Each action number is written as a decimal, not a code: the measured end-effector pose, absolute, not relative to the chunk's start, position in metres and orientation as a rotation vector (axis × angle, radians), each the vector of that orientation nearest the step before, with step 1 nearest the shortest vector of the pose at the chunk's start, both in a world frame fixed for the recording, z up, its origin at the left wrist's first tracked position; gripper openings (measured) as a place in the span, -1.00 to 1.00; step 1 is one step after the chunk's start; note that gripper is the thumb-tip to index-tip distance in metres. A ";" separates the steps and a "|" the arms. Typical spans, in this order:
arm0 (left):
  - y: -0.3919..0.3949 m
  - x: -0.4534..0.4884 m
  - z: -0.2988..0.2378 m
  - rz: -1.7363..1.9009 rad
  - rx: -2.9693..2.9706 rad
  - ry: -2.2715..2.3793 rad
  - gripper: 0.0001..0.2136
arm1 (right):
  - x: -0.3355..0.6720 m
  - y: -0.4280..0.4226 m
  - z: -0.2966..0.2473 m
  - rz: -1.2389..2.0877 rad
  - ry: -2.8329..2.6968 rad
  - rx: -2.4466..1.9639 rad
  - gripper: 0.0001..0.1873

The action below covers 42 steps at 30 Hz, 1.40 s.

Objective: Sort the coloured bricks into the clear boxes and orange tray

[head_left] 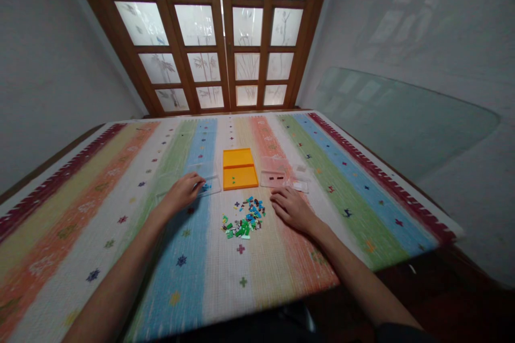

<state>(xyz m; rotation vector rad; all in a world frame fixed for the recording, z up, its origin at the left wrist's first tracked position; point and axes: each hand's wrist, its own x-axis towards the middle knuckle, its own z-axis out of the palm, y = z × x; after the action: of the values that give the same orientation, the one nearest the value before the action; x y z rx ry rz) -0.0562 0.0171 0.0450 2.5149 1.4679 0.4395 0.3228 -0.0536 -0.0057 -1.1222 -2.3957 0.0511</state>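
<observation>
My left hand (183, 192) rests palm down on the striped cloth, fingers reaching onto the edge of a clear plastic tray (209, 184). My right hand (292, 207) lies flat with fingers stretched out, just below a pink clear tray (274, 177) and a small clear lid (301, 184). Between the hands lies a pile of small coloured bricks (244, 218), green, blue and white among them. An orange open case (239, 168) sits behind the pile. Neither hand holds anything.
A striped, multicoloured cloth (120, 214) covers the table. A wooden door with frosted glass panes (225, 32) stands behind it. A sheet of glass (402, 118) leans on the right wall. The table's right edge drops off beyond the red border.
</observation>
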 end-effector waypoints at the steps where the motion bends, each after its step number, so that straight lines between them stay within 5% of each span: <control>1: 0.015 -0.056 0.046 0.451 2.502 1.469 -0.72 | 0.323 -0.054 -0.006 0.052 -2.396 -1.123 -0.81; 15: -0.072 0.000 0.045 0.282 2.497 0.980 -0.77 | 0.324 -0.052 -0.008 0.046 -2.388 -1.099 -0.80; 42: -0.052 0.007 0.036 0.578 2.348 1.053 -0.87 | 0.323 -0.053 -0.007 0.044 -2.390 -1.101 -0.80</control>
<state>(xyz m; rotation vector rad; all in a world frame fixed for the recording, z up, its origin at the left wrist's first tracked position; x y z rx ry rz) 0.0073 -0.0521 0.0357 2.3480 1.0528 0.5777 0.3232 -0.0530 -0.0065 -1.1008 -2.3905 0.0437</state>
